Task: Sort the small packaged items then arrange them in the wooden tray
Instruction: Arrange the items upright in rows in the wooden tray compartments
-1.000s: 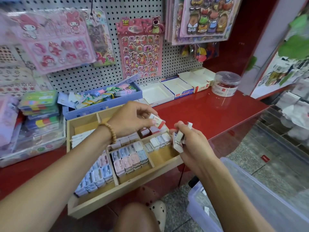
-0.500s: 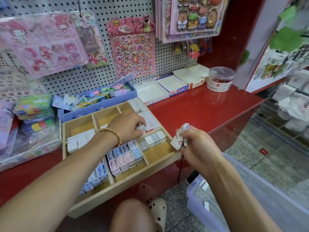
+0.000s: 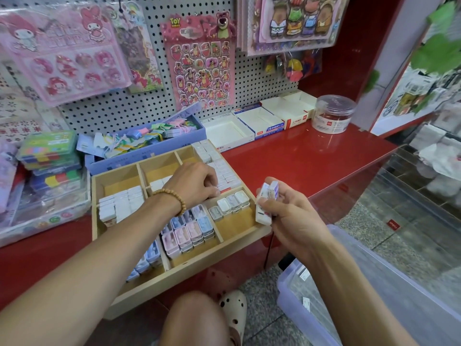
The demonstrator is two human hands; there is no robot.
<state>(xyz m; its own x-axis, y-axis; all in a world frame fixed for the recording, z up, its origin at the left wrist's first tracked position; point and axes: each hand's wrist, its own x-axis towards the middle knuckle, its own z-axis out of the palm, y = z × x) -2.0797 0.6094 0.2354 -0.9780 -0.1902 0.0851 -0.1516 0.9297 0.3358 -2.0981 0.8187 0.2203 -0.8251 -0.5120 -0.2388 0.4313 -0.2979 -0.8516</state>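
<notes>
Right now my right hand (image 3: 289, 216) is curled round a small clutch of packaged items (image 3: 265, 204), thumb and fingers wrapped about them, just off the front right corner of the wooden tray (image 3: 189, 267). They are little white blocks with a touch of blue and pink print, bunched side by side; their long axes run roughly up and down, tilted a bit toward the tray, one end peeking above my fingers and the other below them.

My left hand (image 3: 197, 182), a beaded bracelet (image 3: 174, 198) on its wrist, reaches over the tray with the fingers bent down onto the row of white packets (image 3: 224, 174) in the back right compartment. The fingertips are tucked under the knuckles, so I cannot tell whether they pinch a packet or only press on the row.

That row lies flat and runs along the tray's right edge toward its back corner. In the compartment nearer the front right corner, four white packets (image 3: 229, 204) stand in a short line at its back wall. The middle compartments hold pink and blue packets (image 3: 189, 231) packed upright in rows, and more white packets (image 3: 122, 203) fill the left side. The tray sits on the red counter (image 3: 311, 156), its front edge hanging past the counter's front edge.
</notes>
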